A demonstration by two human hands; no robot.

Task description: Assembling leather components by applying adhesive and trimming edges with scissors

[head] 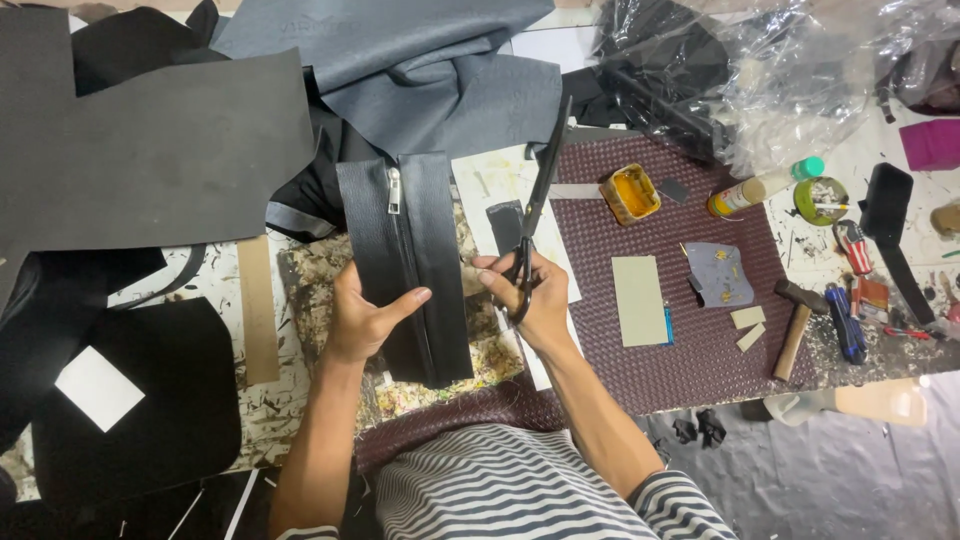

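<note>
Head view: left hand (362,318) pinched black zippered leather panel (405,265) at its left edge, thumb pressed across front; panel upright at centre. Right hand (530,295) closed through handles of black scissors (533,215), blades together, pointing toward 12 o'clock, just beside panel at 3 o'clock. Glue tin (630,193) at 2 o'clock on maroon woven mat (690,340); hammer (795,320) at 3 o'clock.

The scissors' handles (520,285) sit hidden inside the right hand (535,300), and the zipper panel's lower left edge (405,345) behind the left hand (360,320).
</note>
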